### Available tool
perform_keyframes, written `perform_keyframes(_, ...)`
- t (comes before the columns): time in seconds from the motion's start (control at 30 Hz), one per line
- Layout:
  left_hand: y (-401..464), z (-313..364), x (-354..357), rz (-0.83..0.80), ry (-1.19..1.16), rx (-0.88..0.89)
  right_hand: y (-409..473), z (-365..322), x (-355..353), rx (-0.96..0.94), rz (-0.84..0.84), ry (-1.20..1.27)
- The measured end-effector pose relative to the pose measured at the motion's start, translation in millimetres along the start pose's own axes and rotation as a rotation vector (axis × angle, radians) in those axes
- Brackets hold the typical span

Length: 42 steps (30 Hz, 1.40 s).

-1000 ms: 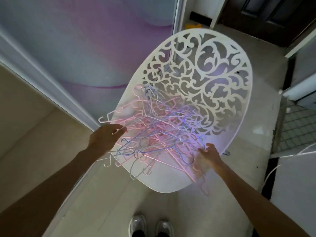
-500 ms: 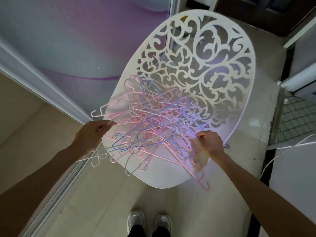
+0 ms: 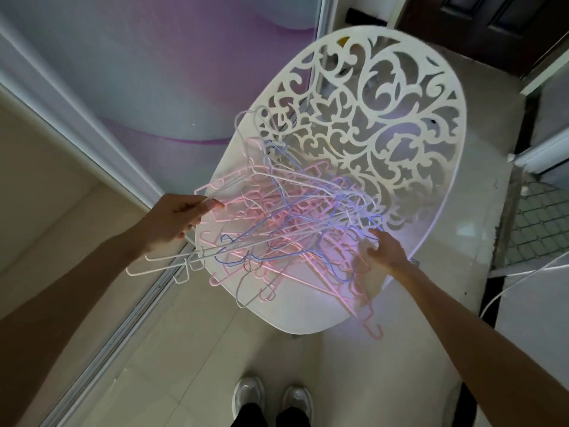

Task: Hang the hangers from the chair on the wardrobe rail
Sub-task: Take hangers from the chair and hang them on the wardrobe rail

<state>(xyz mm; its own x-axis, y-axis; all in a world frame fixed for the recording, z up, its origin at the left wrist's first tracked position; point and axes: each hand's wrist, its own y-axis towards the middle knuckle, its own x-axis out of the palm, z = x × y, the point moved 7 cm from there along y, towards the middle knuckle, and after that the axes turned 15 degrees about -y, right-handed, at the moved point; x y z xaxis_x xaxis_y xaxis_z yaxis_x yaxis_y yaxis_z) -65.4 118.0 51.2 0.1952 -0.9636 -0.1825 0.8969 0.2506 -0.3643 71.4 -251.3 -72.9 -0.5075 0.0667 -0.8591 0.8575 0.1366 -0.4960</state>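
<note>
A tangled heap of thin pink, white and blue hangers (image 3: 295, 223) lies on the seat of a white chair (image 3: 308, 309) with a cut-out scroll backrest. My left hand (image 3: 175, 218) is at the heap's left edge, fingers closed on several white hangers that stick out over the seat's rim. My right hand (image 3: 385, 251) rests on the right side of the heap, fingers curled among pink and blue hangers. One pink hanger (image 3: 369, 322) dangles over the seat's front edge. No wardrobe rail is in view.
A sliding wardrobe door (image 3: 138, 72) with a purple wave pattern stands left of the chair, its floor track (image 3: 123, 328) running toward me. A dark door (image 3: 492, 23) is at the back right. A white cable (image 3: 523, 278) lies on the floor at right. My shoes (image 3: 271, 399) are below.
My left hand has lifted its bunch of white hangers up and left, raising part of the heap. My right hand has slid a little lower into the right side.
</note>
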Motion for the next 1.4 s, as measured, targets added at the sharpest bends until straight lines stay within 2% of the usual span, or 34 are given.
perform_keyframes(0.1,-15.5,-0.1,4.5,0.084,-0.112,-0.031,-23.4,-0.9,-6.2,-0.004,-0.012,0.057)
perform_keyframes(0.2,-39.4,13.8,12.3,0.152,-0.167,-0.009,-51.1,-17.8,-25.3,-0.084,-0.149,0.037)
perform_keyframes(0.4,-103.4,81.7,25.9,0.168,-0.207,-0.003,-144.8,-133.7,-149.0,-0.334,-0.266,0.414)
perform_keyframes(0.53,-149.8,115.7,36.7,0.182,-0.395,-0.127,-208.7,-213.6,-186.2,-0.401,-0.441,0.436)
perform_keyframes(0.6,-174.5,132.3,32.6,0.193,-0.470,-0.128,-240.6,-241.2,-199.0,-0.430,-0.460,0.509)
perform_keyframes(0.7,-205.7,157.0,15.3,0.211,-0.381,-0.052,-268.2,-266.6,-212.1,-0.480,-0.406,0.659)
perform_keyframes(0.83,-255.2,192.8,-25.4,0.195,-0.293,0.015,-310.6,-291.8,-228.7,-0.519,-0.407,0.734)
perform_keyframes(0.97,-311.3,204.5,-65.5,0.155,-0.146,-0.013,-365.6,-328.9,-234.0,-0.572,-0.459,0.707)
perform_keyframes(1.07,-334.1,204.4,-95.5,0.088,-0.006,-0.169,-396.1,-353.1,-233.5,-0.680,-0.486,0.533)
perform_keyframes(1.17,-372.2,203.9,-148.8,0.179,-0.109,-0.221,-440.7,-393.5,-218.9,-0.797,-0.505,0.382)
perform_keyframes(1.3,-411.9,210.8,-205.7,0.249,-0.189,-0.101,-493.2,-451.9,-206.1,-0.880,-0.466,0.325)
perform_keyframes(1.4,-427.6,204.9,-242.9,0.285,-0.386,-0.017,-529.1,-484.8,-201.8,-0.935,-0.445,0.308)
